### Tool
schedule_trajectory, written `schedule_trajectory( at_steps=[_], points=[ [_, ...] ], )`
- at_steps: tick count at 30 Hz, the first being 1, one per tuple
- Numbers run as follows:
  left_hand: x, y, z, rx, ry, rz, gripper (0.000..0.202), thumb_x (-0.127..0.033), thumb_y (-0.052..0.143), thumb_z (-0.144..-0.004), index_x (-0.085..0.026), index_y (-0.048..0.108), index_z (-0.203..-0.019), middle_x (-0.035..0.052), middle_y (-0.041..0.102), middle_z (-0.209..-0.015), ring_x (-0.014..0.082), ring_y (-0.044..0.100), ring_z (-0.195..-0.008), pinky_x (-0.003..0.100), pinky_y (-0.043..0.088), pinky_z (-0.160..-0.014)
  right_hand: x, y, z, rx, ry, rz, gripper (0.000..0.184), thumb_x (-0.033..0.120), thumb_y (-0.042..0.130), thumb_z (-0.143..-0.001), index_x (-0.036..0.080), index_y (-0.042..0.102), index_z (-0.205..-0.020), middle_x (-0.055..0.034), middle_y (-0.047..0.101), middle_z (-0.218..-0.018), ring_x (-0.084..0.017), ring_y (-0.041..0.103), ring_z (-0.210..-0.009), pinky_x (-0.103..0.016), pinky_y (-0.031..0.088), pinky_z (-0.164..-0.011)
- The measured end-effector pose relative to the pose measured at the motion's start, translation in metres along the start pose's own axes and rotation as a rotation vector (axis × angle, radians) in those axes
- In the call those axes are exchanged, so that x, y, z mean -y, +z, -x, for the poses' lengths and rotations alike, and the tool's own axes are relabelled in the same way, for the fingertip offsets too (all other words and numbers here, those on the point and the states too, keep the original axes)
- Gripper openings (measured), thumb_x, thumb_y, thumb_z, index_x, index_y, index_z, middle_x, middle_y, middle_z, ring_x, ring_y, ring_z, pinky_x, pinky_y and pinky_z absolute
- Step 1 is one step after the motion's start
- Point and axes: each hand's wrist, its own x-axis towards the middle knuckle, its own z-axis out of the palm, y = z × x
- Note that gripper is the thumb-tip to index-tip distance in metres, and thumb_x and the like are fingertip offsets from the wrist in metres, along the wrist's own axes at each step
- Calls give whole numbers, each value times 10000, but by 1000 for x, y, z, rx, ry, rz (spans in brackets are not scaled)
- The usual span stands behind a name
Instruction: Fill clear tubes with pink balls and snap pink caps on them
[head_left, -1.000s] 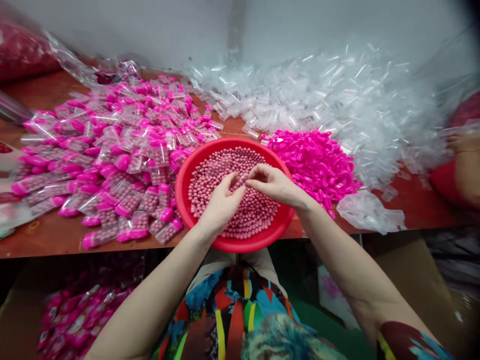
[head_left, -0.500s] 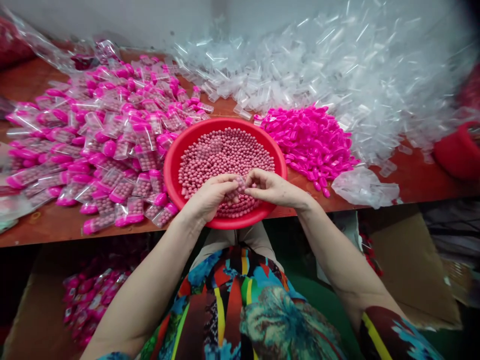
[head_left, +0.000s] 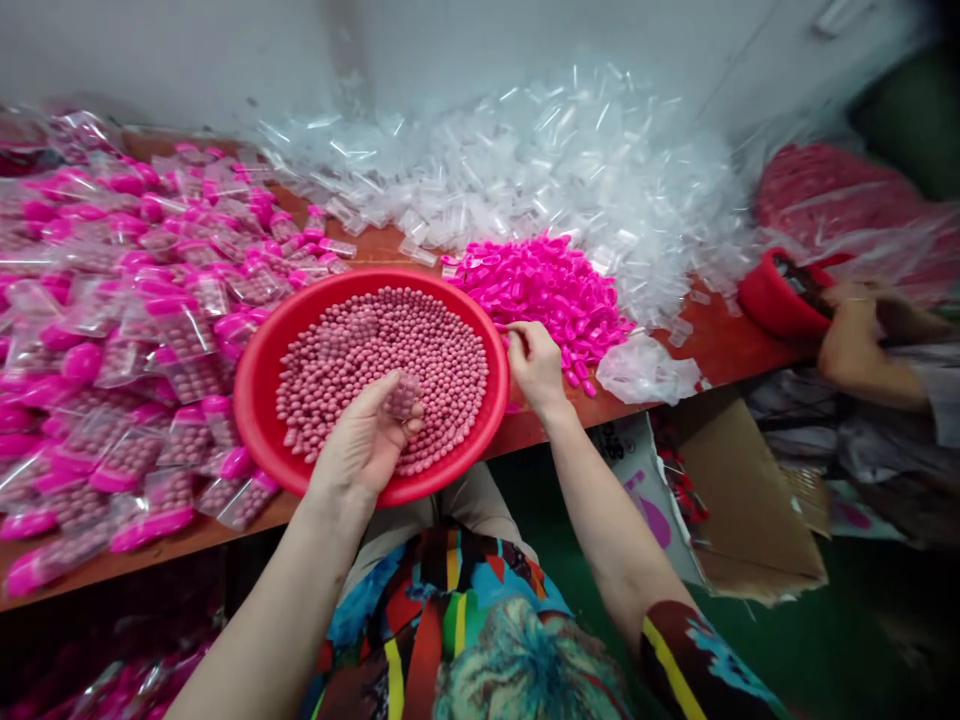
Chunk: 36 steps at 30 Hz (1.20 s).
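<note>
My left hand [head_left: 367, 440] is over the red basin [head_left: 251, 400], its fingers curled round a small clear plastic container [head_left: 403, 396] with pink beads inside. Loose pink beads [head_left: 450, 350] cover the basin floor below it. At the basin's right rim, my right hand [head_left: 537, 368] is closed in a pinch beside the heap of bright pink caps [head_left: 547, 290]. A bit of pink shows at its fingertips, apparently a cap, mostly hidden by the fingers.
Filled containers with pink caps [head_left: 180, 330] are piled on the left of the table. Empty clear containers [head_left: 555, 160] lie heaped along the wall. A crumpled clear bag [head_left: 649, 370] rests near the front edge. Another person's hands [head_left: 862, 310] work at a red bucket [head_left: 780, 295] on the right.
My right hand has left the container and moved to the pink caps. My left hand keeps the container over the basin. The view has turned right, showing another person.
</note>
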Motion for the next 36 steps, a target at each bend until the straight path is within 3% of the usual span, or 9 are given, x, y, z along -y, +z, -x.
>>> schedule_trajectory(
  at_steps=[2,5,11,13,16,20,24,29,36],
  points=[
    [0,1,-1,7,0,-36,55,-162,642,-854,-120,677,-849,14,702,-757,121,640,-556,228,499,-473,-30,6,-8,94,109,210,332,154,393,-958,136,681,-1123,-154,652,-1091,-254,593,-1055,-408,479,-958],
    [2,1,-2,29,-9,-90,66,-174,665,-832,-122,682,-870,34,708,-771,128,650,-583,223,504,-488,-55,18,-17,210,130,325,336,139,460,-918,162,700,-1152,-161,632,-1173,-287,550,-1100,-442,449,-961],
    [5,-3,-3,96,9,-89,125,-169,704,-788,-130,696,-906,27,718,-829,129,674,-670,237,548,-583,-61,10,-17,228,182,323,186,243,579,-897,131,677,-1008,-157,660,-1052,-269,559,-1010,-442,451,-927],
    [6,-3,-2,121,-4,-69,147,-144,698,-770,-133,693,-916,22,717,-844,130,680,-690,247,559,-619,-51,-2,-14,108,244,172,214,328,569,-922,147,635,-1016,-106,661,-965,-222,580,-889,-396,487,-853],
    [7,-1,-1,160,-19,-49,173,-110,657,-762,-131,691,-930,37,722,-879,143,690,-727,264,567,-648,-11,-16,-6,-87,337,-336,271,434,669,-867,210,586,-993,-14,644,-886,-161,585,-766,-318,515,-751],
    [9,1,3,183,-4,-60,200,-110,667,-790,-120,707,-985,62,731,-913,148,683,-771,258,560,-664,61,-14,11,145,271,-680,275,435,767,-806,233,601,-893,14,652,-819,-140,612,-737,-284,524,-724],
    [12,0,5,200,17,-76,197,-113,723,-785,-112,720,-982,52,722,-873,126,662,-744,226,536,-652,97,-1,29,197,226,-686,178,384,712,-865,220,649,-891,-6,697,-853,-158,652,-799,-302,539,-770],
    [16,-5,6,212,25,-28,180,-118,755,-767,-136,724,-944,30,714,-865,108,645,-719,216,525,-649,98,-3,37,213,194,-616,160,343,633,-916,217,697,-992,-36,733,-959,-187,674,-903,-341,542,-847],
    [20,-8,11,251,72,-18,213,-178,791,-754,-141,720,-951,17,683,-853,83,617,-695,181,481,-608,115,2,44,126,150,-552,110,312,622,-925,233,697,-940,-35,727,-923,-196,675,-873,-352,540,-818]
  ],
)
